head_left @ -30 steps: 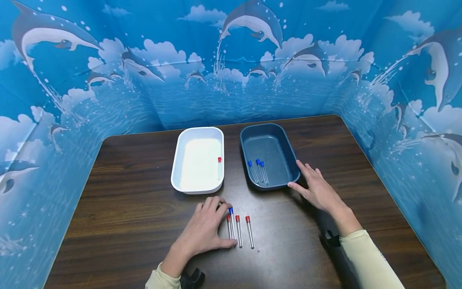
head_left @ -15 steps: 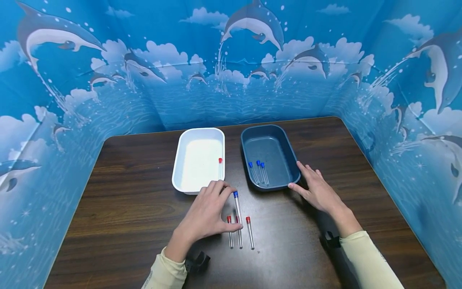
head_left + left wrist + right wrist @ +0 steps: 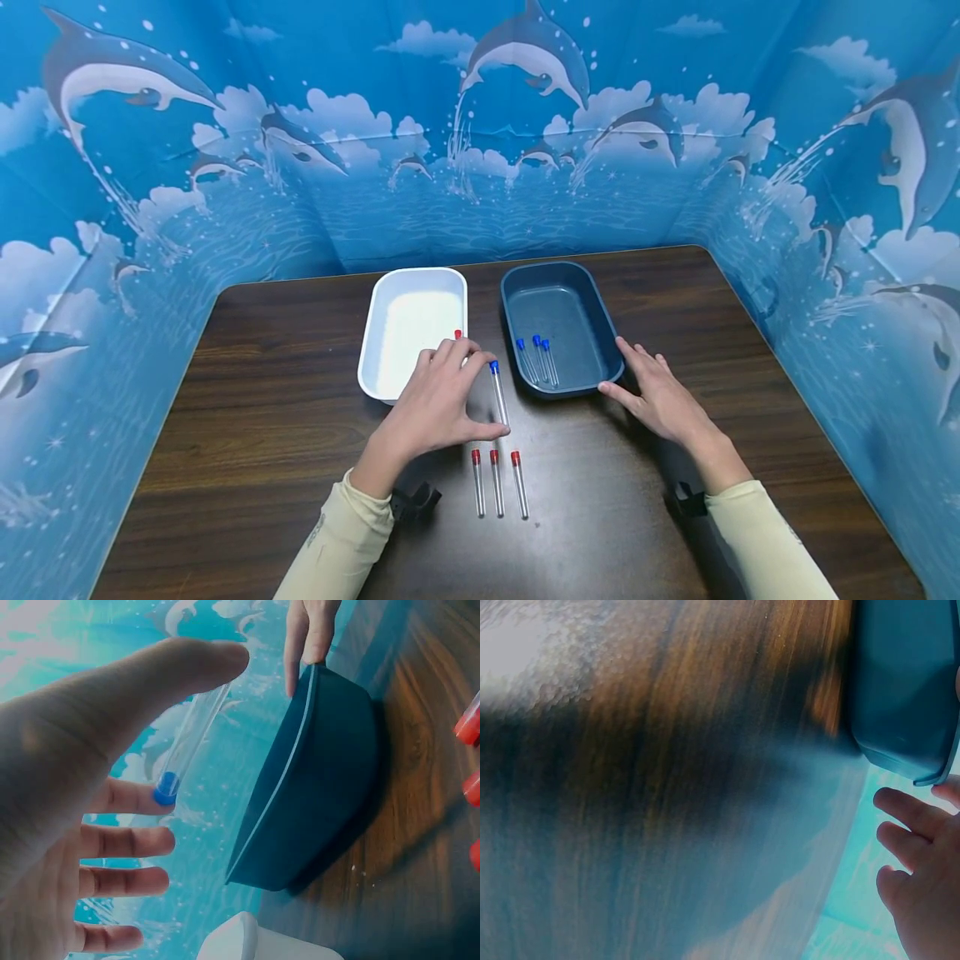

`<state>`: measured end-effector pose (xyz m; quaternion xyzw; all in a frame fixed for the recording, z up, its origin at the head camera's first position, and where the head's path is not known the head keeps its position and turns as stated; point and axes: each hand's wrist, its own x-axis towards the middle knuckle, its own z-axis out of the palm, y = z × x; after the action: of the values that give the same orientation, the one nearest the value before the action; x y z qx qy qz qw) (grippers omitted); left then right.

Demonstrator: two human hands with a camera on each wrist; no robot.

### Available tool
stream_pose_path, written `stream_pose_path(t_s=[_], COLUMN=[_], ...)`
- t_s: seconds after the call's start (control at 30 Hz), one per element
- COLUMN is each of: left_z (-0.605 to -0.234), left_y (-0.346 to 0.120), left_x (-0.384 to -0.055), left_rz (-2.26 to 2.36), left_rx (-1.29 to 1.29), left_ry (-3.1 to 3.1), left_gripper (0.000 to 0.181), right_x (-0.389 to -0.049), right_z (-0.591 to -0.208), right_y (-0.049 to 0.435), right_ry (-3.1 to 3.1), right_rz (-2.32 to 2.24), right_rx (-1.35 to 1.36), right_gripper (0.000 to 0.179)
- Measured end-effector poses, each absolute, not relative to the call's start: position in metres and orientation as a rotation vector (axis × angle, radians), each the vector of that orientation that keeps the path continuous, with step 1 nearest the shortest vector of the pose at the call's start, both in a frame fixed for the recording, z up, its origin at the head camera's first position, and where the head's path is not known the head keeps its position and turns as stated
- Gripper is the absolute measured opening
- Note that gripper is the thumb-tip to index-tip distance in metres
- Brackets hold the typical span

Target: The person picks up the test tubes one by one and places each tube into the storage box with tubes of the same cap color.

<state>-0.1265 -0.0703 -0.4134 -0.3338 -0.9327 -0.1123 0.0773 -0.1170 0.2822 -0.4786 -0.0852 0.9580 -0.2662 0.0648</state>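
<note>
My left hand (image 3: 438, 404) pinches a clear test tube with a blue cap (image 3: 499, 396) between thumb and index finger, thumb at the bottom end and index at the cap. The tube is raised off the table, just in front of the gap between two bins. In the left wrist view the same blue-capped tube (image 3: 193, 731) spans thumb and index, the other fingers spread. My right hand (image 3: 663, 398) touches the near right corner of the dark blue bin (image 3: 558, 302) with extended fingers. Three blue-capped tubes (image 3: 548, 362) lie inside that bin.
Left of the dark bin stands a white bin (image 3: 405, 312); the red cap (image 3: 458, 333) of a tube shows inside it, the rest hidden by my hand. Three red-capped test tubes (image 3: 497, 485) lie in a row on the wooden table (image 3: 247, 417). A dolphin-print curtain (image 3: 360, 200) surrounds the table.
My left hand has lifted the blue-capped tube from among the red-capped ones and carried it forward and slightly right. The right hand stays at the dark bin.
</note>
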Motion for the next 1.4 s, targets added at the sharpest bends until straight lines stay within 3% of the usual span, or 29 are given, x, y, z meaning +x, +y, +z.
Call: stream_pose_path(t_s=[1.4], left_z=[-0.434], left_y=[0.009], left_x=[-0.214], left_rz=[-0.099], left_rx=[-1.098], left_ry=[-2.964], left_gripper=[0.096], right_x=[-0.117], right_z=[-0.479], right_y=[0.282], right_ry=[2.887], right_rz=[-0.803], right_rx=[-0.235], right_gripper=[0.092])
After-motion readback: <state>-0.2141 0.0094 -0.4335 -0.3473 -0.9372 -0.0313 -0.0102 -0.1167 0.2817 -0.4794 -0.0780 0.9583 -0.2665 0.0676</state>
